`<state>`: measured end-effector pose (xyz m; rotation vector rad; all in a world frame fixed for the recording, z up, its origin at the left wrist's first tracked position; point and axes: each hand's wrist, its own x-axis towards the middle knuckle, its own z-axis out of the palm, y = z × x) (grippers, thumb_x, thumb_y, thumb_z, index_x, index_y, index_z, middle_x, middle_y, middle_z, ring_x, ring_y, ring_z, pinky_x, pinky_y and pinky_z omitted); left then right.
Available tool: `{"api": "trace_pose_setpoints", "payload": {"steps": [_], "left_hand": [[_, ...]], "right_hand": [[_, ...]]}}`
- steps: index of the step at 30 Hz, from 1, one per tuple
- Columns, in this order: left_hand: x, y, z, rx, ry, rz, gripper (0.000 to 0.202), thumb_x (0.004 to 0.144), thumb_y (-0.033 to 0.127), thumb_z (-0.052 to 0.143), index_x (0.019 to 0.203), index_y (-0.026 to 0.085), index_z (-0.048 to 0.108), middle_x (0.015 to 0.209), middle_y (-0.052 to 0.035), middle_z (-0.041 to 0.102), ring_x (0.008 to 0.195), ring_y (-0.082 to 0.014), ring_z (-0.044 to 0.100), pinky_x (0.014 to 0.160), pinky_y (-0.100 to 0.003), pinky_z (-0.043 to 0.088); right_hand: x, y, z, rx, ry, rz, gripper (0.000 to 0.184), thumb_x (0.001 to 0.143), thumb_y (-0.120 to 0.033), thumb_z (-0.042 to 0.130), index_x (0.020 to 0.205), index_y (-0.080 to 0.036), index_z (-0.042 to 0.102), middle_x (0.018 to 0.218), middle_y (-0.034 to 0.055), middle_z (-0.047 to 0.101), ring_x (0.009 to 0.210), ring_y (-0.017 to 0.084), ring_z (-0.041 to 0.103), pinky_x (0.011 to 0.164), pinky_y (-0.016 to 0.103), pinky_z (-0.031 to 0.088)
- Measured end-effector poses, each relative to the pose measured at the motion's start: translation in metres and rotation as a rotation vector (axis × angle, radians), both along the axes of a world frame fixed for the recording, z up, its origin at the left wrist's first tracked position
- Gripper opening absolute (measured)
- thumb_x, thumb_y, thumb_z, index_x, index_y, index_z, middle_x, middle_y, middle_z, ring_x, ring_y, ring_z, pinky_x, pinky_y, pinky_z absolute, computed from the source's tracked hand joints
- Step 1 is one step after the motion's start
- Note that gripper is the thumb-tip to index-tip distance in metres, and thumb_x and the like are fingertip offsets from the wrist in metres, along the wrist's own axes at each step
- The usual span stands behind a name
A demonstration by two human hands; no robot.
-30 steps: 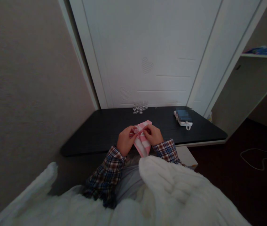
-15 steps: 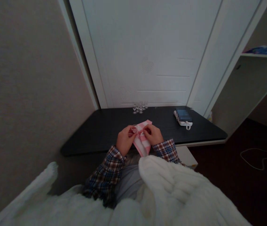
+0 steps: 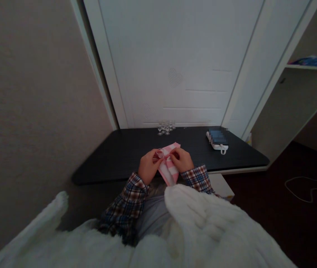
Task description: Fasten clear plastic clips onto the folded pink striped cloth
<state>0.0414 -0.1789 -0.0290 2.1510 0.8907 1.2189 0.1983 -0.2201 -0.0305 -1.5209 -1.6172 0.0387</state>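
Note:
My left hand [image 3: 148, 168] is closed round a small clear glass cup [image 3: 160, 153], holding it over the near edge of the black table [image 3: 114, 156]. My right hand [image 3: 183, 160] pinches a pink and white striped cloth [image 3: 169, 172] against the cup. The cloth hangs down between both hands toward my lap. Both sleeves are plaid.
Several small clear glasses [image 3: 166, 127] stand at the back of the table by the white door [image 3: 181, 59]. A white device with a strap [image 3: 217, 139] lies at the right. A white fluffy blanket [image 3: 203, 223] covers my lap. A cable [image 3: 306, 188] lies on the dark floor at right.
Both hands stay in place with the cup and cloth; only slight finger shifts show.

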Motion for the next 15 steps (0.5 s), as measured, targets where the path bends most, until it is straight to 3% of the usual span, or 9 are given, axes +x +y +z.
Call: {"api": "trace_pose_setpoints", "payload": {"steps": [15], "left_hand": [[0.0004, -0.0012, 0.0011, 0.005, 0.013, -0.015, 0.019, 0.074, 0.022, 0.056, 0.093, 0.018, 0.057, 0.092, -0.0038, 0.063, 0.077, -0.0152, 0.063, 0.069, -0.029, 0.056]], "right_hand": [[0.0002, -0.0003, 0.0001, -0.004, 0.007, 0.003, 0.010, 0.076, -0.019, 0.050, 0.076, -0.018, 0.060, 0.074, 0.0018, 0.062, 0.065, 0.013, 0.054, 0.064, 0.023, 0.041]]}}
